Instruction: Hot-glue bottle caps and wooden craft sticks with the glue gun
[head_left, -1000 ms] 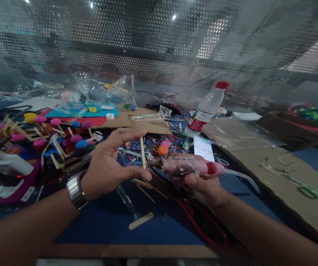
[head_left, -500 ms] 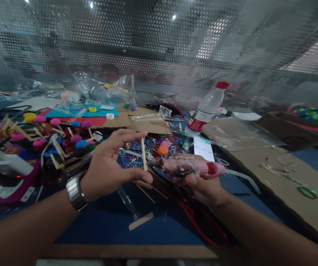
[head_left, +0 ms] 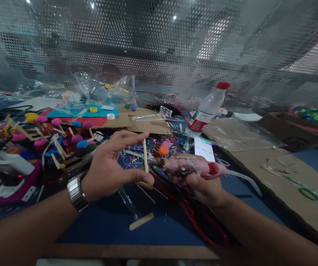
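My left hand (head_left: 111,164) grips a popsicle stick (head_left: 145,156) by its two ends, between the thumb and a fingertip, so it stands nearly upright with its thin edge towards me. In my right hand (head_left: 205,188) lies a pink hot glue gun (head_left: 185,167), its body smeared with dried glue. The gun's dark nozzle points left, close to the middle of the stick; whether they touch I cannot tell. A whitish glue stick (head_left: 246,179) sticks out of the gun's rear. Below the hands, a loose popsicle stick (head_left: 141,221) rests on the blue table.
Coloured pompom-like balls on sticks (head_left: 77,138) crowd the left, beside a purple power strip (head_left: 27,184). Rubber bands (head_left: 128,160) lie behind my hands. A water bottle (head_left: 206,111) and a phone (head_left: 203,148) stand and lie further back. Red-handled scissors (head_left: 193,218) sit below the gun; cardboard (head_left: 272,181) covers the right.
Both hands keep their holds. The stick and the glue gun have shifted very slightly to the right in view; the rest looks the same.
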{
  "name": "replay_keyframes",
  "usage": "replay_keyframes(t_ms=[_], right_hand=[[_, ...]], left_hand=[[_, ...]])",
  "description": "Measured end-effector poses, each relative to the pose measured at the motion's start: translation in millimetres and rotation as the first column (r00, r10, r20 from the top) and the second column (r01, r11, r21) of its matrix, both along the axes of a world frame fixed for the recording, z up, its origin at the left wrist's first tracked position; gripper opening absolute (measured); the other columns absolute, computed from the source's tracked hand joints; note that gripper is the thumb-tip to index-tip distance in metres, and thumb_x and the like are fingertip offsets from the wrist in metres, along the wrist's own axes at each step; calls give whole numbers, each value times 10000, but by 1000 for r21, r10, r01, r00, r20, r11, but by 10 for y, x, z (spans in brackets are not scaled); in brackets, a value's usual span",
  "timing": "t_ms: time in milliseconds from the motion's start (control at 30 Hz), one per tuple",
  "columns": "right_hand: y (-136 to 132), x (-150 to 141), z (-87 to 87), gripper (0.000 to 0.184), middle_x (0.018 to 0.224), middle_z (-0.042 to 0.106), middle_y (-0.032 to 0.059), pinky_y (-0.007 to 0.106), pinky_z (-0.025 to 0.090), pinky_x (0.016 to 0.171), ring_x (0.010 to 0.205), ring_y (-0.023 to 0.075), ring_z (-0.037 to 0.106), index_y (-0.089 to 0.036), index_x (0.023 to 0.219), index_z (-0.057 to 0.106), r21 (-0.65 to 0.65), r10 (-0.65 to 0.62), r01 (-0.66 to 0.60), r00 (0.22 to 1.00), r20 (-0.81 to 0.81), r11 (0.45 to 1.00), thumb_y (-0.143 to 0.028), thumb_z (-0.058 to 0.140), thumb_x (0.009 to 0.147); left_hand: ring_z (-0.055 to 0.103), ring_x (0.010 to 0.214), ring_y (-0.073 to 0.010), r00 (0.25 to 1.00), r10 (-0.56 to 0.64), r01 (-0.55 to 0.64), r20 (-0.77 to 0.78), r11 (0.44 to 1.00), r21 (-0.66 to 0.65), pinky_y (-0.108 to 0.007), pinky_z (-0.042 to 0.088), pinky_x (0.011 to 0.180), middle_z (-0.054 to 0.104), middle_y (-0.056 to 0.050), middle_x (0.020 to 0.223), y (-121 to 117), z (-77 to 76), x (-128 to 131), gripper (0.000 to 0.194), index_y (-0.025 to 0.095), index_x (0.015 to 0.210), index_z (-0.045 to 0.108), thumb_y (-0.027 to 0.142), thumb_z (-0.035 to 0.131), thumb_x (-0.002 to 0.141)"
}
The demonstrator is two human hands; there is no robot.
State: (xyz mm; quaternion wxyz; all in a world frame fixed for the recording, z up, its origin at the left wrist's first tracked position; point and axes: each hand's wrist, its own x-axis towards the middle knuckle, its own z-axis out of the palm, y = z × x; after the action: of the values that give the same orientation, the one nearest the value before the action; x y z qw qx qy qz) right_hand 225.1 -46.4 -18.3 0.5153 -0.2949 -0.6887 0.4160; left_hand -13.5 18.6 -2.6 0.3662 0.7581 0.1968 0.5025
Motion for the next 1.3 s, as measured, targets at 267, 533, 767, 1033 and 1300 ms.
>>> replay_keyframes(t_ms=[267,533,767,1033,1300], right_hand=[[14,15,-14,386,1110,818,74,499,571,991,1069,338,744,-331,1140,820,48,-5,4,1000,21,999,-583,632,914],[15,32,-32,342,1133,816,59,459,575,999,1092,320,744,-347,1165,808,79,-2,2,1000,4,997,-539,642,936],[16,28,-37,347,1103,821,43,499,577,996,1075,330,750,-366,1137,819,53,-25,26,1000,-1,998,-578,659,913],[14,33,-49,324,1140,813,41,473,556,1029,1117,313,736,-377,1171,801,62,-1,2,1000,-10,998,-540,643,940],[5,36,-31,416,1104,818,93,533,549,1034,1096,347,734,-292,1120,831,34,-39,38,999,14,999,-599,643,911]], left_hand=[[617,1099,-309,1000,-11,11,4,1000,5,-478,473,995,722,-66,1159,-6,17,5,804,423,1292,722,407,997,537],[616,1066,-273,1000,-23,23,5,1000,1,-416,462,974,713,-57,1136,-6,11,-3,805,409,1296,720,408,996,540],[618,1047,-245,997,-64,65,43,998,-20,-364,460,965,708,-49,1102,-4,-2,17,833,381,1289,728,380,1012,506],[615,1024,-245,996,-76,76,48,997,-14,-373,464,962,710,-53,1054,-5,-9,21,844,371,1298,724,398,1008,504],[630,977,-247,994,-91,91,54,996,9,-378,487,927,761,-60,973,-19,14,34,833,342,1300,727,402,1002,516]])
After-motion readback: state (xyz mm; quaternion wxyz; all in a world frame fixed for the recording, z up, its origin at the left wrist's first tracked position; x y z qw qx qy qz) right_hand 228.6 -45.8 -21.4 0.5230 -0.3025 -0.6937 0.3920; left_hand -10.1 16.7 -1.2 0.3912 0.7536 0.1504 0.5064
